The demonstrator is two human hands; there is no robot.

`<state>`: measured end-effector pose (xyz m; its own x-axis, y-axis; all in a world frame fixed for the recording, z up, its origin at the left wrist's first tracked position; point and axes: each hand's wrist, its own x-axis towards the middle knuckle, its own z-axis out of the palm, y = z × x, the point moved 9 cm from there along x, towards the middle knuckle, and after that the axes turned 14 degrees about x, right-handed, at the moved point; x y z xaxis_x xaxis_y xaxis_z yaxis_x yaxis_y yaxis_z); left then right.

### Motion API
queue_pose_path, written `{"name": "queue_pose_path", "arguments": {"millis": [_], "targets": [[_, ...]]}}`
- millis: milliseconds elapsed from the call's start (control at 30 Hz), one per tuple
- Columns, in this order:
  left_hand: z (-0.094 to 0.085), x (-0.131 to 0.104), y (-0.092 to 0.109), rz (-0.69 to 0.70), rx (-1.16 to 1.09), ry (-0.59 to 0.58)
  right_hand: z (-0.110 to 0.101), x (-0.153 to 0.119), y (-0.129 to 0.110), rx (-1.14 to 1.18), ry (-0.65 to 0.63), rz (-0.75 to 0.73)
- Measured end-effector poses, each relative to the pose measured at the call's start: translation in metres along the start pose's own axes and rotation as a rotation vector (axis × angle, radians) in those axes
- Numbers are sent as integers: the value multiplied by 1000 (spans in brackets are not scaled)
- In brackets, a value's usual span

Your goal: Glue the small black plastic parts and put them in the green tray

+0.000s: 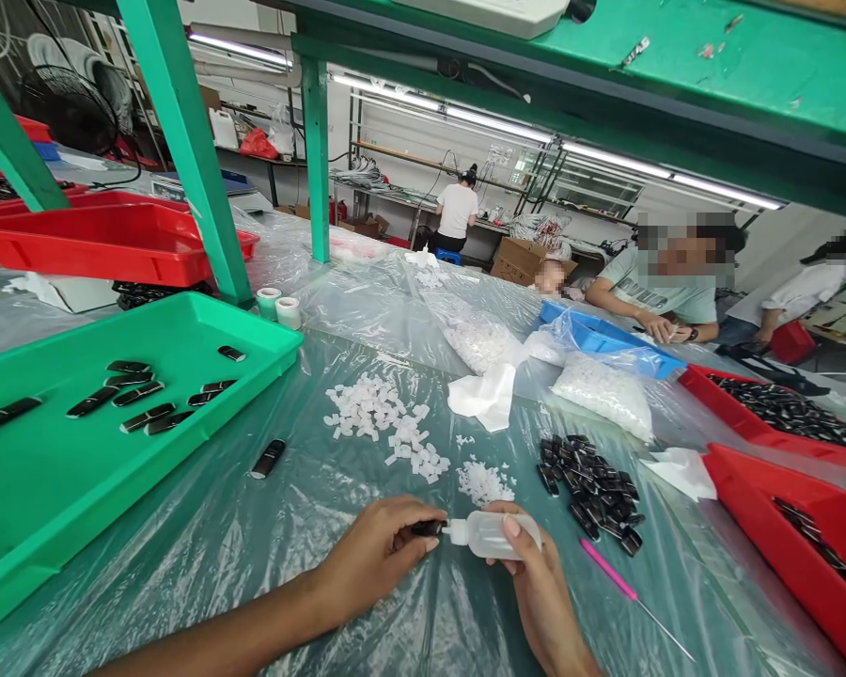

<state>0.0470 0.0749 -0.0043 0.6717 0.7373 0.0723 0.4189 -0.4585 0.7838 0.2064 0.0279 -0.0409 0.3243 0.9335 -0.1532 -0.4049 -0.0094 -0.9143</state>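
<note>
Between the thumb and fingers of my left hand (384, 545) is a small glossy black plastic piece (427, 528), partly covered by the fingers. My right hand (540, 574) is wrapped around a translucent white squeeze bottle (497, 534), which lies nearly sideways. Its narrow nozzle points left and meets the end of the black piece, though exact contact is too small to tell. Just beyond my hands lie a pile of tiny white bits (486, 481) and a larger scatter of white plastic pieces (370, 406). A heap of black pieces (588, 484) sits to the right, near a pink-handled pick (610, 569).
At left, a green tray (14, 512) holds several black pieces; one black piece (269, 459) lies beside it. Red trays (761, 480) line the right. Bags of white pieces (603, 390) and a blue tray (606, 334) are farther back. A green post (183, 141) rises at left. A co-worker (669, 291) sits opposite.
</note>
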Motion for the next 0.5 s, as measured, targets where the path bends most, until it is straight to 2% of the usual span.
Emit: {"name": "queue_pose_path", "arguments": {"millis": [167, 500], "targets": [[-1, 1, 0, 3, 29, 4, 0, -2, -3, -48, 15, -23], [0, 1, -1, -10, 56, -8, 2, -5, -20, -212, 25, -161]]}}
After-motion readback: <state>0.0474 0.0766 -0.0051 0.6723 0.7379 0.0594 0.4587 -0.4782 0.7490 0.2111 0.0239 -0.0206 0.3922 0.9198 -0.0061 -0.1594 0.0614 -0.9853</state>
